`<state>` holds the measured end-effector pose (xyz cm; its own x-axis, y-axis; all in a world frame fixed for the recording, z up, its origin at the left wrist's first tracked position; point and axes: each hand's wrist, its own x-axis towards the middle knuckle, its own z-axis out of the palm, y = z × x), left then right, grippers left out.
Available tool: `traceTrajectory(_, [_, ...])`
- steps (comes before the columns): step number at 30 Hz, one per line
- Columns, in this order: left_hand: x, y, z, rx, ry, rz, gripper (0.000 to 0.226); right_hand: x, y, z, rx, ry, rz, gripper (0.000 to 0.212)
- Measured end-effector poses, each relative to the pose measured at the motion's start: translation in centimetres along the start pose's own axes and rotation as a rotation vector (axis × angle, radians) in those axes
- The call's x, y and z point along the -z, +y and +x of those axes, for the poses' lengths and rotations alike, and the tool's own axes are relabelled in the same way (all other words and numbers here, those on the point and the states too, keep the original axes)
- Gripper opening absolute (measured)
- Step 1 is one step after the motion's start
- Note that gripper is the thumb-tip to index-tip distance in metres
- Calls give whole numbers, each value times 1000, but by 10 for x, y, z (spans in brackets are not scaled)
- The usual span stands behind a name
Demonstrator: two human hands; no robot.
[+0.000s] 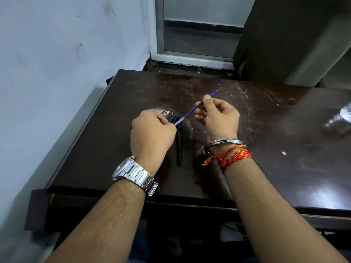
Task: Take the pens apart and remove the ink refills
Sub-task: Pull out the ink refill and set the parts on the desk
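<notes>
A thin blue ink refill (190,113) runs slantwise between my hands above the dark table (266,139). My right hand (216,115) pinches its upper part, and the tip sticks out past the thumb toward the far right. My left hand (152,133) is closed around something at the refill's lower, clear end; a dark pen part (173,117) shows just beyond its fingers, and I cannot tell whether the hand grips it. A black pen (179,149) lies on the table between my wrists, pointing toward me.
The table's left edge runs along a pale wall (57,63). Beyond the far edge stands a glass door frame (195,57), with a dark curtain (281,40) at the right. A bright glare patch (340,118) lies at the table's right.
</notes>
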<state>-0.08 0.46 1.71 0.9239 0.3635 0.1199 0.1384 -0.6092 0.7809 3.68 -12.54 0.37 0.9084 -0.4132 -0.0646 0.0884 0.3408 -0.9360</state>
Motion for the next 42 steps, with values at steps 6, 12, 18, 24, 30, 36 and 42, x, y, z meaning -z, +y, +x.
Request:
traceTrajectory(6, [-6, 2, -1, -169, -100, -128, 8, -5, 7, -9, -40, -168, -209, 21])
traceTrajectory(12, [-3, -5, 6, -126, -39, -54, 9, -7, 7, -14, -74, -190, -267, 24])
traceTrajectory(18, [4, -13, 12, 74, 13, 41, 14, -5, 8, -13, -64, -135, -297, 13])
traceTrajectory(24, [12, -17, 15, 175, -75, 106, 8, -3, 8, -14, -43, -132, -355, 11])
traceTrajectory(30, [13, -20, 15, 205, -139, 165, 11, -1, 7, -13, -37, -131, -372, 10])
traceTrajectory(36, [11, -21, 17, 213, -166, 193, 20, 1, 9, -12, -35, -137, -412, 7])
traceTrajectory(42, [8, -21, 15, 168, -108, 227, 23, 5, 10, -8, -6, -123, -467, 10])
